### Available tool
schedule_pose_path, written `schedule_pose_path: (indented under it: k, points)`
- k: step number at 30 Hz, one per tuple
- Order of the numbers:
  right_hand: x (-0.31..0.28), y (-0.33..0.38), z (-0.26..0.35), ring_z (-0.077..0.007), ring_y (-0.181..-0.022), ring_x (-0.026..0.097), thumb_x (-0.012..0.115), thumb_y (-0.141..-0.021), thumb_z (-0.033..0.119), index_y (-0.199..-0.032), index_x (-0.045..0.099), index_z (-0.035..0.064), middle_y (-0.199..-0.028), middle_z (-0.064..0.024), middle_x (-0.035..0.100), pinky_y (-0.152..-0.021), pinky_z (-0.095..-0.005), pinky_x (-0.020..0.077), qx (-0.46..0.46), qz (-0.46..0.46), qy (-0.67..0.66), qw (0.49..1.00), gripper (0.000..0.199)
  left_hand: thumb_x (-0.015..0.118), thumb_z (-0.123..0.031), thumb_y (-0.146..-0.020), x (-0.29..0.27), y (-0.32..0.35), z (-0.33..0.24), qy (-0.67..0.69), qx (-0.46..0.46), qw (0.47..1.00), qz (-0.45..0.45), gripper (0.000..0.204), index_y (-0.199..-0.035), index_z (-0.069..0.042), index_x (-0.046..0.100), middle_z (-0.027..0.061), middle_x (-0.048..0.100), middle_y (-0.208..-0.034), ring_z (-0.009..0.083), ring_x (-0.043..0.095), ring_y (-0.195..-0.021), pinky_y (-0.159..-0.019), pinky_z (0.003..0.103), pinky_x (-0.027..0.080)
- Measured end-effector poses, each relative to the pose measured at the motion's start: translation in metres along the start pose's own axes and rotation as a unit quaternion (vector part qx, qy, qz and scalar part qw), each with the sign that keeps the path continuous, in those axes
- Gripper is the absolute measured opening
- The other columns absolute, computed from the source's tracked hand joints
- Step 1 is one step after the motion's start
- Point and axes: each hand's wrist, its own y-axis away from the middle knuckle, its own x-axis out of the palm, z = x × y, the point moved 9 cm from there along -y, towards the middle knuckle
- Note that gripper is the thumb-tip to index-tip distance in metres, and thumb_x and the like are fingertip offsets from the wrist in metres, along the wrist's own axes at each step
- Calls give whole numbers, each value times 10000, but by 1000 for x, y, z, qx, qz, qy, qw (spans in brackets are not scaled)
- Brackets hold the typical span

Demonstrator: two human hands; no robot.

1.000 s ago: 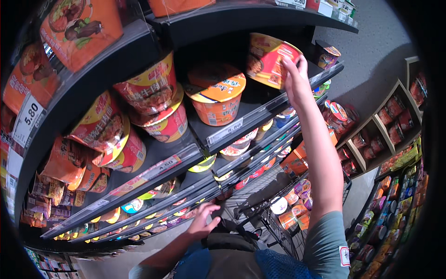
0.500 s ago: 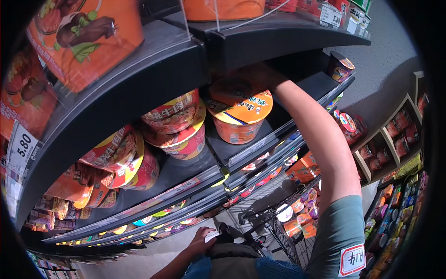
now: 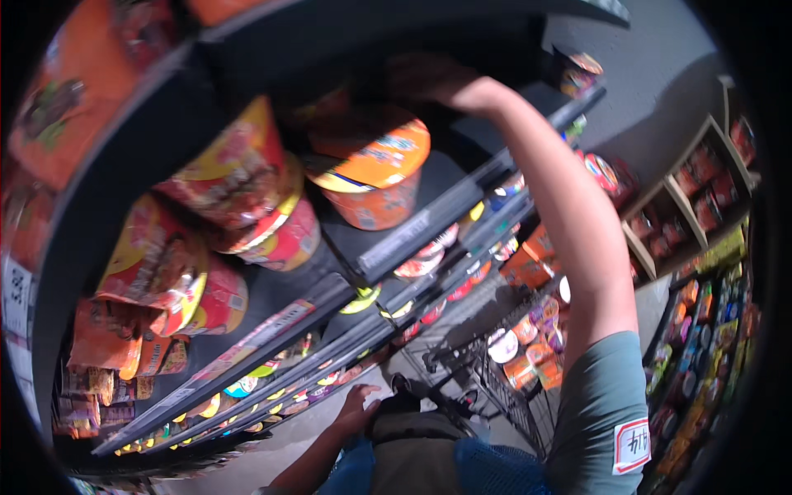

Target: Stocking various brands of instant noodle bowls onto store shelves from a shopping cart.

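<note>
Extends right hand (image 3: 433,81) into shadow near upright orange instant-noodle tub (image 3: 371,172) on black shelf (image 3: 450,172), likely set lid-up for stable display, can't tell finger spread or hold; hangs left hand (image 3: 357,406) low, loosely half-open, apparently empty.

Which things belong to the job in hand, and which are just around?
Job: right hand over the shadowed shelf, its grip unclear; nearby orange-lidded tub.
Just around: red-and-yellow tubs, dark cup, shopping cart, wooden rack.
</note>
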Motion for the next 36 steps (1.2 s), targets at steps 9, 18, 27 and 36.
schedule_pose_path:
  k: [9,18,27,36]
  points:
    - [-84,382,-21,-56,-814,539,604,-980,134,-1108,607,22,-909,20,608,-707,-256,461,59,-439,89,892,171,563,-77,-979,48,-58,-58,148,12,989,-21,185,-1162,-45,567,69,576,-1097,151,559,-1027,-884,320,459]
    - [256,779,-195,-438,-1265,452,781,-776,267,-1451,392,109,-1395,-258,419,-1082,-516,388,587,-61,208,780,795,648,-106,-886,165,-89,-200,-76,184,977,72,228,-1102,-35,639,154,606,-1093,331,551,-1104,-966,424,423]
    - [327,838,-267,-414,-1502,180,642,-875,541,-1570,277,187,-1638,-217,151,-1210,-572,147,654,151,251,698,861,723,-126,-823,225,-72,-218,-261,217,934,111,232,-1042,-74,666,121,627,-1002,309,597,-960,-872,427,458]
    - [350,824,-282,-389,-1478,254,567,-913,363,-1511,383,131,-1596,-117,290,-1101,-728,263,471,225,377,765,667,732,-103,-796,232,-70,-216,-255,228,935,93,194,-977,-82,664,112,621,-960,297,603,-909,-823,423,456]
